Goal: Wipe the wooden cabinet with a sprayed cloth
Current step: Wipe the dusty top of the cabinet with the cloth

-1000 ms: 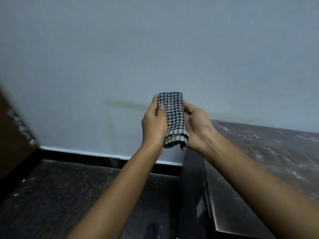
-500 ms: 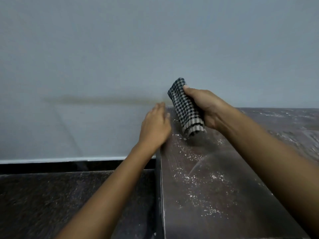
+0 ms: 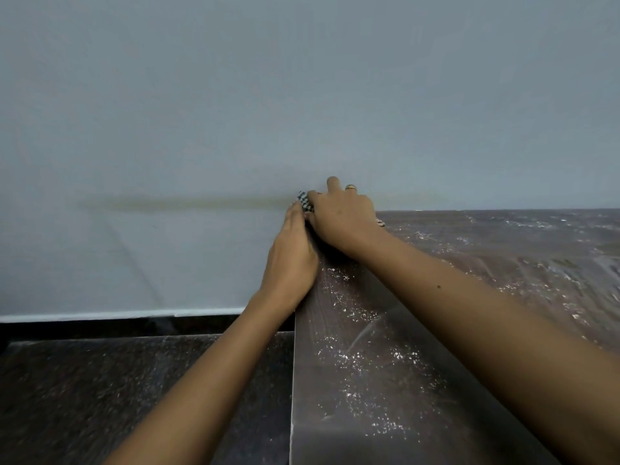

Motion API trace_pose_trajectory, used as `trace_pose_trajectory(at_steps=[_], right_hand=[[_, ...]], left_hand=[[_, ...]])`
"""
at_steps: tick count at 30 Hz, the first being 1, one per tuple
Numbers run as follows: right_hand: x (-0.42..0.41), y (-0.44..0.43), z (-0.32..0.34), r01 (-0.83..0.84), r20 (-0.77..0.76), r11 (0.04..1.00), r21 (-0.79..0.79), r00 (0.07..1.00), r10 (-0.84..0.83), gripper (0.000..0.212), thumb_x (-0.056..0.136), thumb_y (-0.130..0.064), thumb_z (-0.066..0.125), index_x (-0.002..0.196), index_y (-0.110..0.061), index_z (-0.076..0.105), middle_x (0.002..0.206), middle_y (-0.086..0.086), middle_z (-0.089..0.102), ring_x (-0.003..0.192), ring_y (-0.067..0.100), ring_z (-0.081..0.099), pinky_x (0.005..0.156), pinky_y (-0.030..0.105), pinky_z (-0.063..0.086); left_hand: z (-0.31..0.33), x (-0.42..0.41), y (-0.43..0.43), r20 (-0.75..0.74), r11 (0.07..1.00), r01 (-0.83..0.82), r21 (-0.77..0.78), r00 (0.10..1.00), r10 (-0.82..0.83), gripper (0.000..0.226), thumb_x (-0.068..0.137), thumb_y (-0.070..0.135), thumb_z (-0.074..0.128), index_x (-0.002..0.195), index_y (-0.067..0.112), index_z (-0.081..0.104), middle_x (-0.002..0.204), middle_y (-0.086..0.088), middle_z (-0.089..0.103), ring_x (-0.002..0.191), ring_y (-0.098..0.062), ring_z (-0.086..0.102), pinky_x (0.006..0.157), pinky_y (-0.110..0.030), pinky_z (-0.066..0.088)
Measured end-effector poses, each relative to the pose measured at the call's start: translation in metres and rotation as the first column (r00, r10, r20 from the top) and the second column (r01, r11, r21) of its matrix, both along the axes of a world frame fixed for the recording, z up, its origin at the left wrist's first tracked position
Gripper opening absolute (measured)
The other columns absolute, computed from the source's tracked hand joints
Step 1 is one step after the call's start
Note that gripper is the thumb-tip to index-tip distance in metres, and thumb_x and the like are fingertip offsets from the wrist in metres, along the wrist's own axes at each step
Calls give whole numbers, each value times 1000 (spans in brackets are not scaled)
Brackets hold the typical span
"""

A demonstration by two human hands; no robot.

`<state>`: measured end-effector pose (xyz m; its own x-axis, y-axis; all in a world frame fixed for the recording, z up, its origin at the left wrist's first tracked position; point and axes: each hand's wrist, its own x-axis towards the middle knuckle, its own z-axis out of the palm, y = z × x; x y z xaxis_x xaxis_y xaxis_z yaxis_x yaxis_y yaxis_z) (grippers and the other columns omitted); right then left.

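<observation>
The right hand pressed palm-down on the checked cloth at the cabinet top's far-left corner — cloth almost wholly under it, one edge peeking out at 10 o'clock. The left hand lay along the cabinet's left edge, fingertips touching that edge of cloth; whether it gripped, I could not tell.

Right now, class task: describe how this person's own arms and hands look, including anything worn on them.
Both forearms are bare, with no sleeves, watch or gloves in view. The right hand wears a gold-coloured ring on one finger, and a small dark mole marks its forearm. The left hand shows no jewellery.
</observation>
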<state>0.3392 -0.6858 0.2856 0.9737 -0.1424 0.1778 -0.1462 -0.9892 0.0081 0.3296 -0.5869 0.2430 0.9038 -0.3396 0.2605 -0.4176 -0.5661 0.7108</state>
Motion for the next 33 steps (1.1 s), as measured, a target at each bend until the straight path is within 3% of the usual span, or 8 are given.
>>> trace_pose_trajectory(at_steps=[4,9,13,16,18,20,28,33], right_hand=[[-3,-1,-6,-41,-27,999,-34,999,40,39,97,-30,33,132,-16,45,135,11,36,119,35,42,85,38,39],[-18,0,-4,-77,-60,997,-6,995,76,42,97,-35,33,132,-15,45,135,11,35,118,36,43,87,40,39],[-41,1,-5,-101,-45,995,18,994,102,43,96,-34,34,133,-14,45,134,11,36,118,37,43,88,41,40],[-61,4,-2,-108,-65,994,19,992,109,44,96,-34,35,135,-15,42,137,11,33,121,37,41,88,41,40],[-75,7,-3,-117,-56,993,5,991,118,46,95,-35,36,137,-15,39,140,11,31,120,38,41,87,41,41],[-90,11,-4,-128,-36,992,5,991,128,49,95,-37,36,139,-14,37,139,11,32,118,37,42,85,40,41],[-135,22,-6,-166,-30,986,6,986,166,43,96,-38,36,130,-15,48,132,9,37,111,35,45,83,39,40],[-160,29,-13,-166,25,985,-45,986,167,33,80,-40,59,102,-17,66,99,7,57,76,32,58,56,35,44]], left_hand=[[2,3,1,45,999,37,34,998,-39,51,93,3,32,144,9,31,152,-7,31,141,-18,26,115,-28,20],[3,4,9,93,992,62,111,993,-73,57,86,-2,33,142,8,36,150,-8,35,140,-20,28,115,-32,21],[5,-9,12,121,975,88,206,986,-115,54,90,2,34,143,7,32,153,-9,29,142,-17,22,113,-20,11],[13,-18,17,40,971,147,186,987,-157,50,95,8,32,145,10,29,155,-5,22,143,-11,16,110,-14,5],[19,-18,18,-106,974,190,124,978,-177,46,99,16,25,145,16,28,156,0,20,143,-9,16,111,-17,5],[22,-15,15,-185,955,241,171,960,-209,45,102,23,18,146,21,24,156,3,17,143,-8,13,112,-21,3],[13,-7,-2,-250,848,331,414,937,-243,51,99,39,4,148,23,2,158,-5,-4,145,-14,-10,117,-36,-8],[11,-7,-4,-273,829,320,458,939,-211,61,96,48,3,148,16,-4,157,-2,-16,142,-12,-20,116,-39,-11]])
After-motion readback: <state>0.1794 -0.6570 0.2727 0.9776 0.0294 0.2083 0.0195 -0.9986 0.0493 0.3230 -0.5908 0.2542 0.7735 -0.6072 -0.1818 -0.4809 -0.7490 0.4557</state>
